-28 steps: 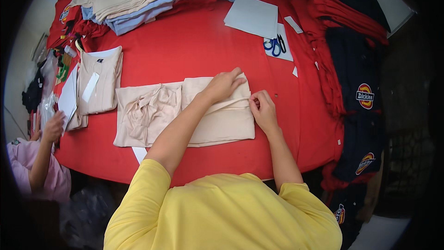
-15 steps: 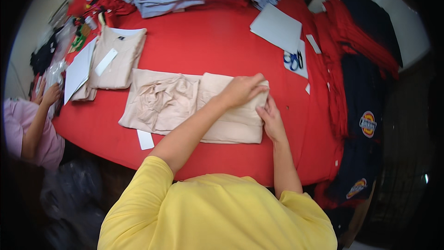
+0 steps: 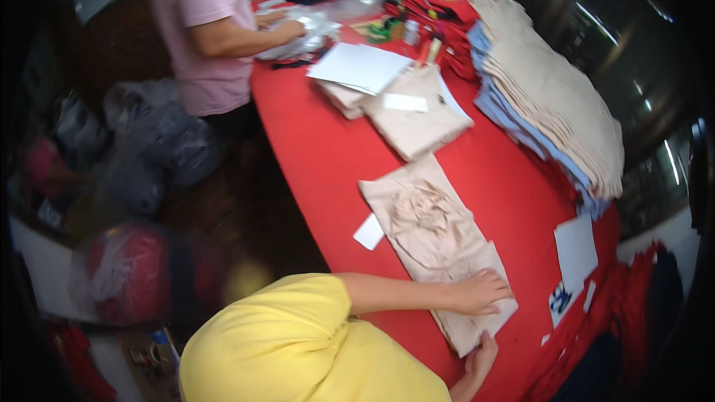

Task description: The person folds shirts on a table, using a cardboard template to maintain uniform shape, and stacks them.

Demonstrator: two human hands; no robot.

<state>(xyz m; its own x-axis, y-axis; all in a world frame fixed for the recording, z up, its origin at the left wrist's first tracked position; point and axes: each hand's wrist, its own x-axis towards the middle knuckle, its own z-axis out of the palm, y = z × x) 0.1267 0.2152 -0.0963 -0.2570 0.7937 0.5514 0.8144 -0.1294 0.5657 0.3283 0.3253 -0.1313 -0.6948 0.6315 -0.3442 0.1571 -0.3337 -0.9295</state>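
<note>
A beige garment [image 3: 424, 216], partly folded, lies lengthwise on the red-covered table, its middle bunched and wrinkled. My left hand [image 3: 477, 292] rests on top of its near end, fingers stretched over the cloth toward the edge. At the near edge of the same end, my right hand [image 3: 482, 356] pinches the fabric; some of its fingers are hidden. A white card strip [image 3: 369, 231] lies against the garment's left side. Beyond it sits a folded beige shirt [image 3: 413, 123] with a white tag on it and white sheets [image 3: 359, 67] beside it.
A tall pile of beige and light blue garments [image 3: 551, 97] stands on the right. White sheets [image 3: 576, 251] and blue-handled scissors [image 3: 559, 298] lie near the right edge. Across the table, a person in pink [image 3: 205, 37] handles clear plastic bags [image 3: 305, 32]. Filled bags [image 3: 160, 134] stand on the floor.
The view has swung left, so the table appears turned and more of the other person shows. My hands stay at the same end of the garment; my left fingers look more spread out.
</note>
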